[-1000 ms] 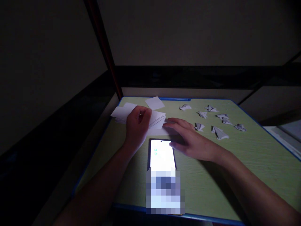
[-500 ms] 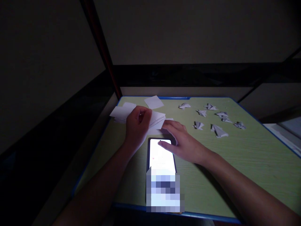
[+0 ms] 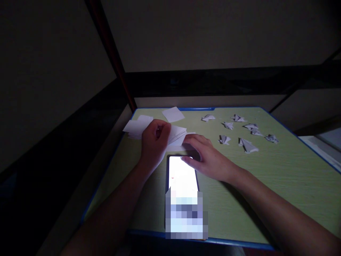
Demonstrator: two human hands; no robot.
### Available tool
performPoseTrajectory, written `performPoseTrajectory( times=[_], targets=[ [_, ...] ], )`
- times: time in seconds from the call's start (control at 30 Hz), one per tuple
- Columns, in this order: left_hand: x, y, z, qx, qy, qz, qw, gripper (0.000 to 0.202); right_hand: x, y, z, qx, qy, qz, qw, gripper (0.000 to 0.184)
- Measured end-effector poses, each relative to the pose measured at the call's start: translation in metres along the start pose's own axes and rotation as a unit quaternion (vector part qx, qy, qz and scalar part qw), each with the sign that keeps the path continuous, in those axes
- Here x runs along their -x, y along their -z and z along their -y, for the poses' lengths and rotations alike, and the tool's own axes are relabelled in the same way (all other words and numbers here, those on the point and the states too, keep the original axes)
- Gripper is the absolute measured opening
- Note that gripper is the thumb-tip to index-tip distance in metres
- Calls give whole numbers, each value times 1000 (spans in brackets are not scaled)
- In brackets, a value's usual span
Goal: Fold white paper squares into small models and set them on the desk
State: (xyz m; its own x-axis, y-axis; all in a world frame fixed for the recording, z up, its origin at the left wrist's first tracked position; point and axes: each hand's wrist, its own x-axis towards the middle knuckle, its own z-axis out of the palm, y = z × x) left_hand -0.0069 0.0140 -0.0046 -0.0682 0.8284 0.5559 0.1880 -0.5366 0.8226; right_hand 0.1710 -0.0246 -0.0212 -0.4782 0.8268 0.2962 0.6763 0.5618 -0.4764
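Note:
Between the thumb and curled fingers of my left hand (image 3: 156, 142) is a folded piece of white paper (image 3: 177, 135), its layered edges pointing right. My right hand (image 3: 207, 156) lies just right of it with fingers stretched out, the fingertips at the paper's right end. Its thumb is over the top of a lit phone (image 3: 183, 174), whose lower part is blurred out. Another white sheet (image 3: 173, 148) lies flat under the folded paper. Behind my left hand is a stack of white paper (image 3: 134, 128), partly covered by that hand.
A single square sheet (image 3: 173, 114) lies near the far edge. On the right of the green table (image 3: 279, 192) are several folded paper figures (image 3: 247, 145). A wall (image 3: 213, 35) rises behind the table, and pale flat objects (image 3: 325, 145) sit beyond its right edge.
The view has shifted slightly. My right thumb has moved a little up and right at the phone's top; my left hand keeps its hold on the folded paper.

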Motion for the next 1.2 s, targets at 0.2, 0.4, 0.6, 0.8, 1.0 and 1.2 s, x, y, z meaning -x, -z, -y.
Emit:
performPoseTrajectory(
  times=[0.2, 0.4, 0.6, 0.8, 1.0, 1.2],
  targets=[
    [1, 1, 0, -7, 9, 0, 1000, 11, 1, 1, 1, 1, 0, 14, 1000, 44],
    [0, 1, -1, -12, -7, 3, 1000, 12, 1, 3, 1, 0, -2, 26, 1000, 45],
    [1, 2, -1, -23, -18, 7, 1000, 12, 2, 2, 1, 2, 8, 30, 1000, 43],
    [1, 2, -1, -31, -26, 6, 999, 12, 2, 2, 0, -1, 15, 25, 1000, 42],
    [0, 2, 0, -26, -28, -1, 999, 12, 0, 9, -3, 11, -8, 20, 1000, 49],
    [-2, 3, 0, -16, -23, -13, 1000, 13, 14, 23, 11, 29, -37, 58, 997, 55]
  ],
)
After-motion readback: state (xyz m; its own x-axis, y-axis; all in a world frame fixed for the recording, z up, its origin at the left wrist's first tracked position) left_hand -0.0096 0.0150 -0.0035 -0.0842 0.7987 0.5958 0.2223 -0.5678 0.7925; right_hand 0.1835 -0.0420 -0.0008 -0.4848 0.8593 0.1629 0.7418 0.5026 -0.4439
